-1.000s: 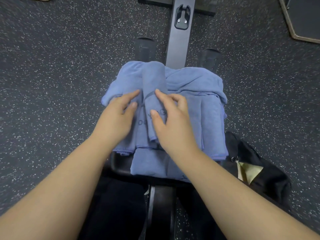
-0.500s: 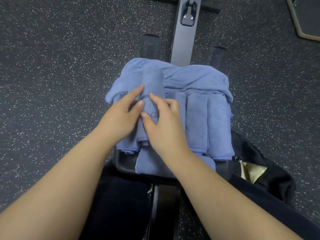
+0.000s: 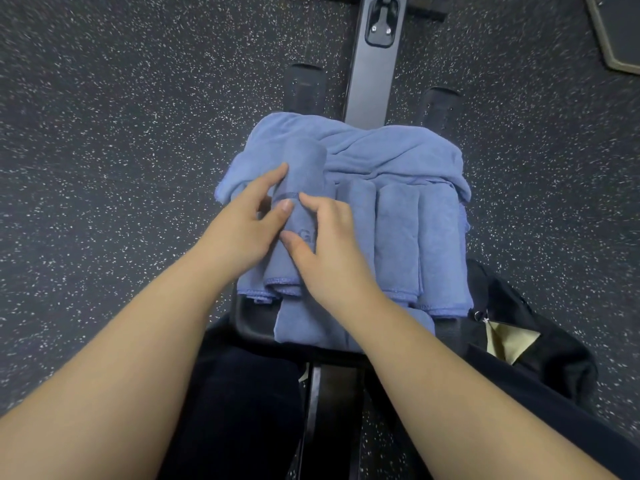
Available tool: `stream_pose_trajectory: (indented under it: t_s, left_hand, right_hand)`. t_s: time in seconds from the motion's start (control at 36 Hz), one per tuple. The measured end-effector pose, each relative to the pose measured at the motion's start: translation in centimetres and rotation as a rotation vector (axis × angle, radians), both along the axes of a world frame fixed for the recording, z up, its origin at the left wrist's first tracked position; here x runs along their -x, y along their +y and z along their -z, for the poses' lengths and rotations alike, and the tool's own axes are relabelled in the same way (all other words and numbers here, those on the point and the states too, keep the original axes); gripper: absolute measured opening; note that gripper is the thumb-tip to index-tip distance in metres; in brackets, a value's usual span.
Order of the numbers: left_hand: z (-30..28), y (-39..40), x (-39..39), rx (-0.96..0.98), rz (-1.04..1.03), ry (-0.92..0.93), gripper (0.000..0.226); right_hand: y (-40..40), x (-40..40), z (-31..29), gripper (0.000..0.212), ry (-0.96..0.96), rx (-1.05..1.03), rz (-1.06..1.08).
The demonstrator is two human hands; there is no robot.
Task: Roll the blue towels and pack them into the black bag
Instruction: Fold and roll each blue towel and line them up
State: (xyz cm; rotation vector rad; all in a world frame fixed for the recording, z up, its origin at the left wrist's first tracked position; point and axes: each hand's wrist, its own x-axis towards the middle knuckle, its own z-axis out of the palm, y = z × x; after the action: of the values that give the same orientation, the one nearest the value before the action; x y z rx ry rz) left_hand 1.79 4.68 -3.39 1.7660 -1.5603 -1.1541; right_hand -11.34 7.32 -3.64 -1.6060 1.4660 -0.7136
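Note:
Several blue towels lie heaped on a black padded seat (image 3: 251,318). Both hands work on a narrow rolled blue towel (image 3: 306,161) at the heap's left. My left hand (image 3: 247,225) presses against the roll's left side with fairly straight fingers. My right hand (image 3: 330,245) lies over the roll, thumb on top and fingers curled down its right side. Two folded towels (image 3: 398,233) lie side by side to the right, and a crumpled towel (image 3: 384,150) is bunched behind them. The black bag (image 3: 557,362) sits on the floor at the right, showing a beige lining (image 3: 509,341).
A grey metal rail (image 3: 370,77) runs away from the seat, with two black pads (image 3: 304,88) either side of it. Dark speckled rubber floor (image 3: 121,150) surrounds everything. A mat corner (image 3: 620,32) shows at the top right. My dark-trousered legs are below the seat.
The roll has tightened and grown narrower. Both hands have closed in on it, the left thumb and right thumb now nearly meeting on top.

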Motion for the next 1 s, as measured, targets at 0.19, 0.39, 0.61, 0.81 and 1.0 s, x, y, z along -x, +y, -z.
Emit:
stream_pose_trajectory:
  t_s: [0.19,0.39,0.61,0.81,1.0]
  left_hand:
    - [0.2,0.1,0.4,-0.046,-0.004,0.029,0.058]
    - [0.6,-0.1,0.4,-0.071,-0.029,0.062,0.072]
    - [0.9,-0.3,0.6,-0.041,-0.008,-0.033,0.084]
    - [1.1,0.1,2.1,-0.005,0.02,-0.149,0.075]
    - [1.8,-0.2,2.2,-0.007,0.077,-0.192,0.08]
  right_hand:
    - [0.1,0.0,0.1,0.041,0.035,0.009,-0.012]
    - [-0.4,0.6,-0.7,0.039,-0.009,-0.03,0.074]
    - [-0.7,0.8,0.1,0.035,-0.032,-0.015,0.091]
    - [-2.0,1.0,-0.3,0.048,0.113,0.157,-0.039]
    - [-4.0,2.7,-0.1,0.043,0.176,0.101,-0.117]
